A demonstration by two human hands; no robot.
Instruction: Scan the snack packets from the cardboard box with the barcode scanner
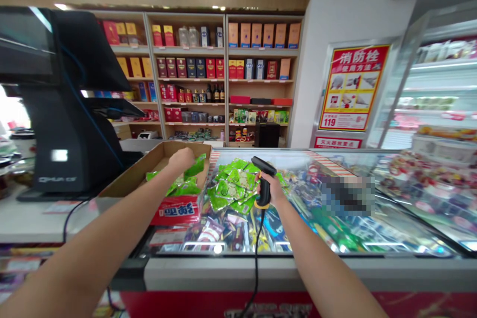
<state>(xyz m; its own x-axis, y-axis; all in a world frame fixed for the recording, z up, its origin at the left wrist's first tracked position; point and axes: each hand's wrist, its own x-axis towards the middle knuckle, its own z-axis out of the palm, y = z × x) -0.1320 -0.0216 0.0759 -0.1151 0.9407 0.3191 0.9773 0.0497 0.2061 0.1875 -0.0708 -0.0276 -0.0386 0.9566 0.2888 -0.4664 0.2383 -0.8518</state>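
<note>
My left hand (181,160) is closed over an open cardboard box (149,159), gripping a green snack packet (197,165). More green packets (182,188) lie inside the box below it. In my right hand (274,186) is a black barcode scanner (264,184), its head tilted up to the left and its cable (257,258) hanging down the front. Just left of the scanner, a loose pile of green packets (231,186) is spread on the glass top (294,151) of a freezer. Part of the pile is hidden behind the scanner and my fingers.
A black checkout terminal (70,104) stands at the left beside the box. Frozen goods (335,228) show through the freezer's glass. Shelves with boxed bottles (188,67) line the back wall. A red and yellow sign (355,87) hangs right, near a lit glass-front cooler (443,84).
</note>
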